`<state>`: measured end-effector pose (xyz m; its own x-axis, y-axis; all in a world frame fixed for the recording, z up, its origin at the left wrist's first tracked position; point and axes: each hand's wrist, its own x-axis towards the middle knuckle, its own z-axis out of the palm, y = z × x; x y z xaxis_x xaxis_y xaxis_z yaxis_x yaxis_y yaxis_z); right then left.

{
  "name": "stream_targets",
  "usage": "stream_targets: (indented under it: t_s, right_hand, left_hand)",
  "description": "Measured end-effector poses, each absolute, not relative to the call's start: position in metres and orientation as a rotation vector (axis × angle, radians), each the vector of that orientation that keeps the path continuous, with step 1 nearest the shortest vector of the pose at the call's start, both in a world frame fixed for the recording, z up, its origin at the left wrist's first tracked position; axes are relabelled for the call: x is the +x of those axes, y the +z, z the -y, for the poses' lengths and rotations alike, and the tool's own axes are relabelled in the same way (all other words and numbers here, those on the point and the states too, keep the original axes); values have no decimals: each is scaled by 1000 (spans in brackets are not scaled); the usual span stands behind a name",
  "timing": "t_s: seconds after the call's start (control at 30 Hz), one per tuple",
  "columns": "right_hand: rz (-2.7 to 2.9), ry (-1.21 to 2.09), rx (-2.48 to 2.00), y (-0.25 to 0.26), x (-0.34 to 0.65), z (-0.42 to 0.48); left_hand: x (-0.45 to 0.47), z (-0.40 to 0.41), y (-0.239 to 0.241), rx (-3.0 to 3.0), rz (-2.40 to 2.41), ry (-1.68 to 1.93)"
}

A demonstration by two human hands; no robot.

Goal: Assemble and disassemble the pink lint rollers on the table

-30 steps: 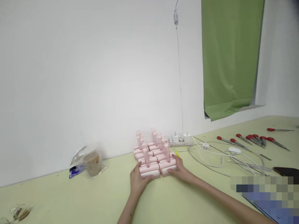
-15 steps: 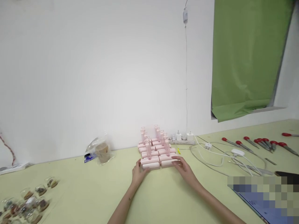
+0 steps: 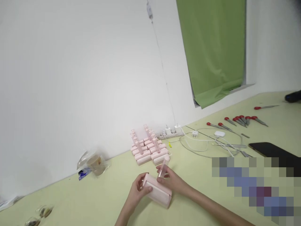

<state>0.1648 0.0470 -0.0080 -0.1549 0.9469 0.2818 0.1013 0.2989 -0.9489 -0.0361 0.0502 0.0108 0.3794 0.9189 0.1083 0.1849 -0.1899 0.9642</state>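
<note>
My left hand (image 3: 138, 190) grips the left end of a pale pink box (image 3: 158, 195), its thumb on the near face. The box is tilted and held over the table. A clear pinkish tube (image 3: 163, 168) with a loop at its top rises beside the box's far edge. My right hand (image 3: 172, 180) has fingers and thumb closed around this tube. Whether tube and box are joined I cannot tell. Beyond the hands stand two columns of similar pink boxes (image 3: 144, 159), with upright looped tubes (image 3: 139, 147) on or among them.
A power strip (image 3: 171, 135) with plugs and white cables lies by the wall. Several red-ended tools (image 3: 240, 119) and a black phone (image 3: 270, 149) are at the right. A bagged tape roll (image 3: 96, 164) sits left, and small glass domes (image 3: 44, 211) at the lower left.
Both hands have come away from the front of the pink rows towards me. A pink box and a looped tube are now in them. The view has tilted and turned right.
</note>
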Motion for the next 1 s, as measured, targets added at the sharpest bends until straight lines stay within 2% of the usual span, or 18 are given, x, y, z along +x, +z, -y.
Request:
stream_targets:
  t_s: [0.17,0.37,0.47,0.53,0.6,0.7,0.83,0.93,1.0]
  right_hand:
    - [1463,992,-975,0,163,-40]
    - [1348,722,-868,35,186,-30]
    - [1432,633,-808,45,193,-25]
    - [1574,705,-727,49,190,-19]
    - [1803,813,-621,51,183,-8]
    - [2169,793,-585,52,181,9]
    - [2294,495,-1011,52,236,3]
    - [1911,9,-1657,52,317,-26]
    - [1720,-90,-1894,50,371,-46]
  left_hand:
    - [-25,-48,-7,1689,-897,918]
    - [-65,-57,-21,1677,-1180,977]
    - [-73,-53,-8,1658,-1420,1194]
    - [-62,-44,6,1594,-1460,1328]
    - [-41,-30,17,1416,-1227,1175]
    - [-9,-6,18,960,-936,727]
    - [7,12,5,745,-1113,729]
    - [2,11,0,867,-1120,812]
    - [-1,8,-2,946,-1077,855]
